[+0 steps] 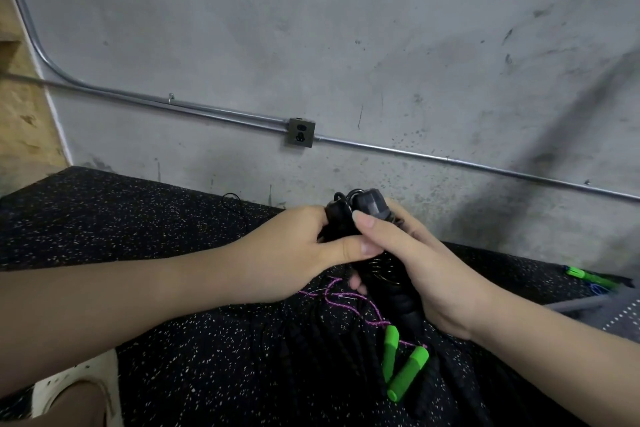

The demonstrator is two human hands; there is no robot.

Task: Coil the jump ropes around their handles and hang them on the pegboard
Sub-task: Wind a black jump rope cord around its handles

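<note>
Black and rubbery, the paired jump-rope handles sat mid-frame, clamped by the left hand and right hand, looking light and stiff, their thin cord likely springy, best gripped mid-handle.

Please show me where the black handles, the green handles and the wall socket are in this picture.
black handles (372,204), head view, top cap of the right one
green handles (408,376), head view, middle of the lower one
wall socket (300,132), head view, centre of its plate
</note>
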